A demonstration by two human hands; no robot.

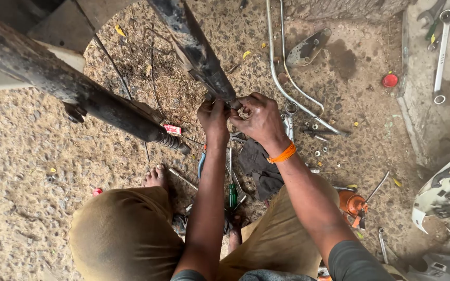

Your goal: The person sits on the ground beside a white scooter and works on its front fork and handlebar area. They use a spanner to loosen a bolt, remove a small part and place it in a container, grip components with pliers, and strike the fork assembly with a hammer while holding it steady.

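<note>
At the centre of the frame, the left hand [213,115] and right hand [259,118] are pressed together around the lower end of a dark, grimy metal tube [196,49] that slants down from the upper middle. Both hands are closed on its tip, fingers pinching a small fitting there. The tube looks stiff, heavy and greasy, so it is best gripped near that end. A green-handled screwdriver [232,195] and a dark rag [259,166] lie on the gravel ground [22,156] below.

Tip of the dark tube [199,52] behind both hands' fingers [246,106]
</note>
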